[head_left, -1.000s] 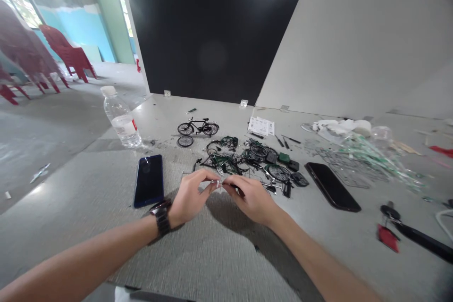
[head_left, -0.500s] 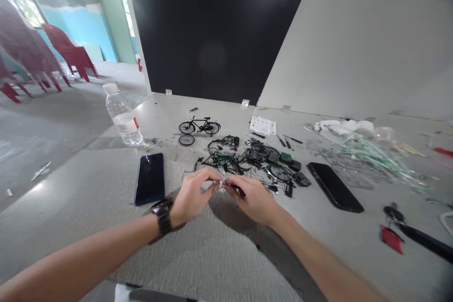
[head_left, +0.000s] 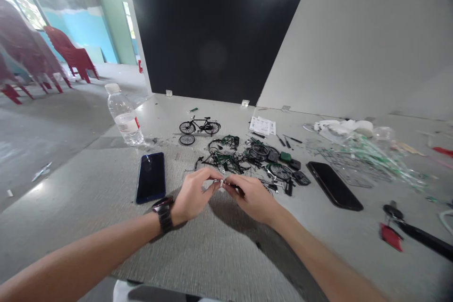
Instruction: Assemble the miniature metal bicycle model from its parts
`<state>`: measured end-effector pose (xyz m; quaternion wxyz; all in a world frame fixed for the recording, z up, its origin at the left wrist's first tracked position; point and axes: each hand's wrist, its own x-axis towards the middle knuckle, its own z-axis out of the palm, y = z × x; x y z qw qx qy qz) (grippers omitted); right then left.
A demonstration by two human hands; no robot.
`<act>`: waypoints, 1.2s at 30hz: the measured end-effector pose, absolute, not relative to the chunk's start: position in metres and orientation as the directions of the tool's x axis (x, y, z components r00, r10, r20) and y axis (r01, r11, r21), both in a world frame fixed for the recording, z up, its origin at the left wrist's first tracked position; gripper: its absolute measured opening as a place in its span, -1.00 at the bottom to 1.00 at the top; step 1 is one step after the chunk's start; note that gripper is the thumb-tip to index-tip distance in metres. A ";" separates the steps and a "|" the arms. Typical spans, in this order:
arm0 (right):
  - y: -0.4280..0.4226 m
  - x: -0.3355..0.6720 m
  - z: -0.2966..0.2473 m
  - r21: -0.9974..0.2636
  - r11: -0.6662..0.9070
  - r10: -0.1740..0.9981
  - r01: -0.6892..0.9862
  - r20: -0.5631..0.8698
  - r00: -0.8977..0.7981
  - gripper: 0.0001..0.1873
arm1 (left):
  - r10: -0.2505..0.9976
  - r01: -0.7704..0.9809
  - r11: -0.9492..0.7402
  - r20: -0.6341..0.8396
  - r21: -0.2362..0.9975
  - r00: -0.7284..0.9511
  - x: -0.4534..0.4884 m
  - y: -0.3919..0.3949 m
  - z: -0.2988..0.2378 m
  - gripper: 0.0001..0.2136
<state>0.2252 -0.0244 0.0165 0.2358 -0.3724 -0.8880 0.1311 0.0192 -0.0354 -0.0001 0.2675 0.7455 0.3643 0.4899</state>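
Note:
My left hand (head_left: 193, 196), with a dark watch (head_left: 163, 213) on its wrist, and my right hand (head_left: 252, 198) meet over the grey table (head_left: 88, 198). Both pinch a tiny silvery model part (head_left: 221, 183) between their fingertips. My right hand also holds a thin dark tool (head_left: 238, 189) whose tip points at the part. Just beyond the fingers lies a heap of black and green model bicycle pieces (head_left: 247, 160). A finished small black bicycle model (head_left: 199, 126) stands farther back, with a loose wheel (head_left: 187, 139) in front of it.
A blue phone (head_left: 151, 177) lies left of my hands and a black phone (head_left: 334, 179) to the right. A water bottle (head_left: 124, 115) stands at the back left. Clear plastic sprues and bags (head_left: 368, 155), a leaflet (head_left: 262, 125) and a red-handled tool (head_left: 396, 229) lie at the right.
Both hands stay pinched together on the small part with little movement. The view has shifted slightly.

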 end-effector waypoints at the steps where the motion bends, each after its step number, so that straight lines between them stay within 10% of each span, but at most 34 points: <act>1: -0.025 0.225 0.017 -0.408 0.688 0.724 0.600 0.322 -0.611 -0.84 | 0.807 0.281 -0.589 0.533 0.757 0.255 0.019 -0.036 0.000 -0.93; 36: -0.023 0.225 0.011 -0.318 0.649 0.760 0.691 0.221 -0.611 -0.84 | 0.814 0.265 -0.579 0.526 0.771 0.249 0.020 -0.037 0.003 -0.95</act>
